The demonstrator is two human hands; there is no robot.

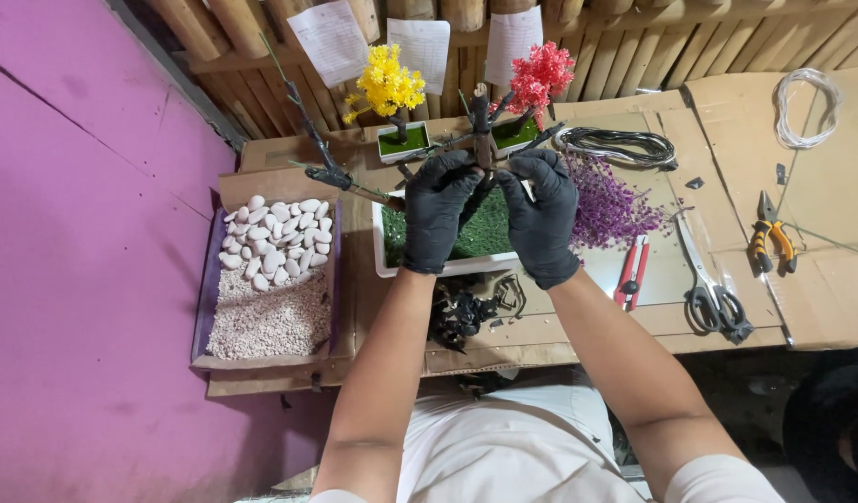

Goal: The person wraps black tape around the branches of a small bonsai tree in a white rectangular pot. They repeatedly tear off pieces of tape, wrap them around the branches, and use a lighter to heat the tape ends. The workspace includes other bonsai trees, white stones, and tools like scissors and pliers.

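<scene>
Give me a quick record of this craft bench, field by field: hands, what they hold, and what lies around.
Left hand: black glove, gripping the bare tree model
Right hand: black glove, gripping the same model
Tree model: dark trunk with leafless branches, held above the white tray
White tray: lined with green turf
Box: white pebbles over fine gravel
Behind: yellow tree and red tree in small pots
Right side: purple sprigs, scissors, pliers, wire coil

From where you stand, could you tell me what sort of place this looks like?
Most likely a small craft bench for making miniature artificial trees. Both gloved hands, left hand and right hand, grip a bare wire tree; finished yellow tree, a box of pebbles and scissors lie on cardboard.
</scene>
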